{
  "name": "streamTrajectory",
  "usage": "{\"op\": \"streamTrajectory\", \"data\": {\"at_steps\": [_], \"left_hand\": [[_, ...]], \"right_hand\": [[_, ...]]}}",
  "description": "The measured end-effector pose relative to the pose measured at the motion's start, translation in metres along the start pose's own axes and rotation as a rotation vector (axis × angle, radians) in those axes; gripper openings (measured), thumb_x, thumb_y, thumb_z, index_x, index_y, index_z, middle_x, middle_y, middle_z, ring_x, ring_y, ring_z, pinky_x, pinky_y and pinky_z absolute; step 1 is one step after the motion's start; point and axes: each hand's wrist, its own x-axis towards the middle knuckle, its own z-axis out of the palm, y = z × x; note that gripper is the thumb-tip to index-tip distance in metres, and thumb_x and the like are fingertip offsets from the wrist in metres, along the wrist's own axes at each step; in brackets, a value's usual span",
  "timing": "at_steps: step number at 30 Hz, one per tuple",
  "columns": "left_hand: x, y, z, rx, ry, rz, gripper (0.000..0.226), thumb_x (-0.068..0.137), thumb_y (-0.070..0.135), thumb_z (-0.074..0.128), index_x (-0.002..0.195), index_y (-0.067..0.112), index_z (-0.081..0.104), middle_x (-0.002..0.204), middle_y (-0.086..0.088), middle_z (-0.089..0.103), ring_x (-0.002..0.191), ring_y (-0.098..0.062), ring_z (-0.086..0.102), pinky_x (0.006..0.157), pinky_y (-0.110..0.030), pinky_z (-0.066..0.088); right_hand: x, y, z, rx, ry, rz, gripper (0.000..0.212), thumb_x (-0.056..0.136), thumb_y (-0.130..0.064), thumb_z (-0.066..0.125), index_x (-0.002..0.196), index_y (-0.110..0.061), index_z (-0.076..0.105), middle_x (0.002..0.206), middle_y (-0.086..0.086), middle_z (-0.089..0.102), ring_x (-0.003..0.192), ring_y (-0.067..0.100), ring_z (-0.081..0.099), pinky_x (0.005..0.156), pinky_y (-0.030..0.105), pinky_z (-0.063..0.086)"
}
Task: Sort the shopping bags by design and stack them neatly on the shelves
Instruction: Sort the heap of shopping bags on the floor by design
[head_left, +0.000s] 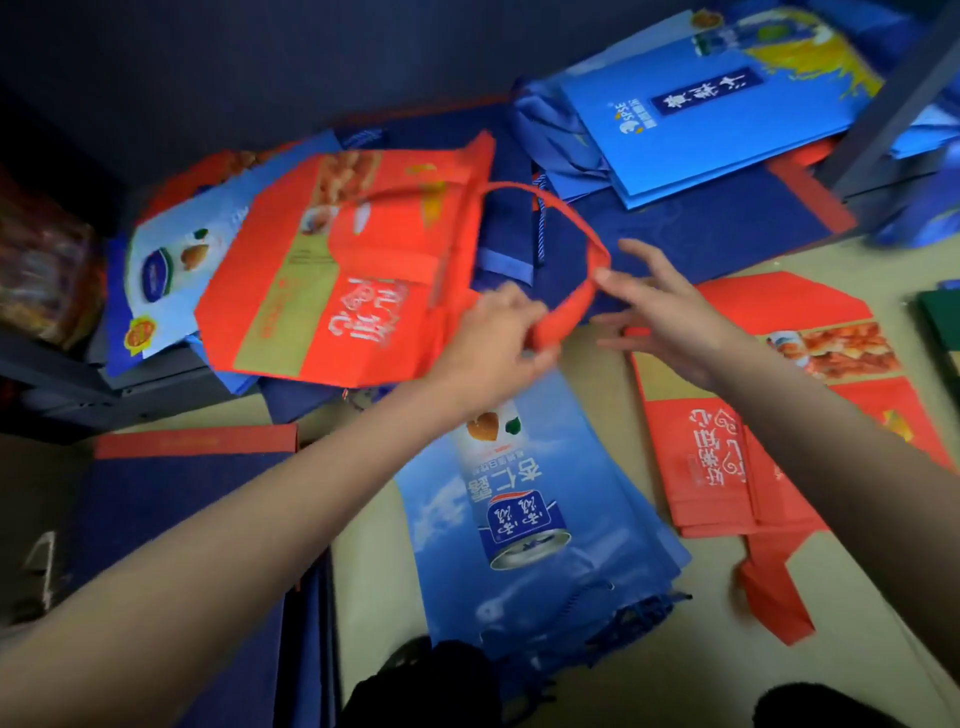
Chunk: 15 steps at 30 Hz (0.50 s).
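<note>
Red non-woven fabric makes up the bag in play: a flat, folded red shopping bag (343, 270) with a tan panel and white lettering, lying tilted at about ten o'clock from the frame's centre, on top of a loose heap of other bags. Its long red handle loop (561, 228) arcs toward centre. The left hand (498, 338) has its fingers curled round the lower end of that loop, gripping it. The right hand (670, 322), just at three o'clock of the left, has fingers mostly spread, with the thumb and forefinger seemingly pinching the strap, though motion blur makes that uncertain.

The bag looks light, thin and floppy, likely to sag and swing if lifted by the handle alone. A better hold would be both long edges of the folded body, keeping it flat for stacking.

Around it: a sky-blue bag with a can picture (530, 509) lies on the floor at six o'clock, a stack of matching red bags (727, 457) at four o'clock, bright blue bags (717, 114) at one o'clock, and dark navy bags (171, 509) at eight o'clock. A grey shelf frame (904, 98) stands at two o'clock. The heap under the held bag could slide or snag as it lifts away.
</note>
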Motion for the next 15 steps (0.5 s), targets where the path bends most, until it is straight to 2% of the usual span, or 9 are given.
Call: {"op": "streamTrajectory", "data": {"at_steps": [2,4,6,7,9,10,13,14,15], "left_hand": [[-0.020,0.031,0.003,-0.121,-0.210,0.265,0.031,0.081,0.035,0.058,0.088,0.005,0.062,0.092,-0.011,0.055,0.087,-0.022,0.054,0.080,-0.032,0.040],[-0.027,0.047,-0.011,-0.172,-0.139,0.364,0.037,0.084,0.037,0.058,0.106,0.007,0.060,0.103,-0.007,0.056,0.092,-0.014,0.055,0.085,-0.026,0.043],[-0.025,0.040,-0.026,-0.164,0.034,0.339,0.041,0.087,0.036,0.054,0.117,0.007,0.056,0.113,-0.007,0.056,0.104,-0.016,0.054,0.095,-0.025,0.040],[-0.023,0.029,-0.032,-0.117,0.109,0.268,0.045,0.087,0.037,0.051,0.120,0.007,0.055,0.118,-0.008,0.055,0.111,-0.020,0.052,0.099,-0.028,0.037],[-0.017,-0.002,-0.036,0.047,0.196,0.036,0.057,0.083,0.042,0.045,0.128,0.008,0.051,0.128,-0.012,0.051,0.121,-0.029,0.046,0.103,-0.035,0.031],[-0.015,-0.018,-0.035,0.147,0.198,-0.110,0.062,0.082,0.046,0.046,0.133,0.011,0.048,0.135,-0.013,0.045,0.126,-0.033,0.040,0.104,-0.038,0.027],[-0.015,-0.051,-0.029,0.362,0.067,-0.443,0.076,0.082,0.050,0.062,0.146,0.024,0.029,0.153,-0.014,0.017,0.139,-0.037,0.014,0.111,-0.049,0.013],[-0.014,-0.055,-0.029,0.362,0.025,-0.519,0.084,0.079,0.052,0.066,0.147,0.027,0.023,0.155,-0.016,0.009,0.141,-0.040,0.007,0.112,-0.053,0.008],[-0.012,-0.057,-0.028,0.343,0.005,-0.579,0.091,0.076,0.053,0.068,0.148,0.029,0.019,0.156,-0.017,0.005,0.141,-0.043,0.004,0.112,-0.056,0.005]], "right_hand": [[-0.001,-0.007,-0.013,0.186,0.004,0.045,0.051,0.090,-0.041,0.055,0.135,-0.030,0.034,0.122,0.004,0.051,0.090,0.022,0.064,0.073,0.035,0.055],[-0.001,-0.008,-0.027,0.273,0.023,0.029,0.057,0.085,-0.040,0.060,0.133,-0.024,0.034,0.117,0.008,0.057,0.085,0.016,0.068,0.067,0.033,0.057],[-0.002,-0.003,-0.031,0.145,0.054,0.028,0.056,0.089,-0.019,0.061,0.138,-0.019,0.033,0.093,0.005,0.062,0.061,0.010,0.067,0.059,0.028,0.058],[-0.002,0.002,-0.032,0.034,0.054,0.028,0.060,0.088,-0.005,0.061,0.139,-0.017,0.033,0.084,0.004,0.060,0.057,0.012,0.064,0.062,0.030,0.059],[-0.001,0.011,-0.034,-0.220,0.045,-0.057,0.070,0.080,0.013,0.062,0.139,-0.013,0.034,0.077,0.007,0.054,0.066,0.022,0.059,0.077,0.041,0.055],[-0.001,0.016,-0.038,-0.331,0.044,-0.117,0.073,0.076,0.016,0.064,0.138,-0.012,0.036,0.079,0.006,0.052,0.072,0.022,0.055,0.080,0.039,0.052],[-0.010,0.033,-0.061,-0.610,0.053,-0.187,0.074,0.074,0.014,0.067,0.137,-0.012,0.038,0.083,0.000,0.052,0.077,0.021,0.053,0.070,0.016,0.043],[-0.015,0.040,-0.071,-0.717,0.039,-0.152,0.075,0.074,0.011,0.067,0.139,-0.014,0.037,0.085,0.004,0.054,0.078,0.025,0.056,0.068,0.018,0.043],[-0.019,0.045,-0.080,-0.838,0.032,-0.111,0.078,0.075,0.007,0.068,0.141,-0.016,0.035,0.092,0.011,0.055,0.085,0.031,0.057,0.074,0.023,0.043]]}}
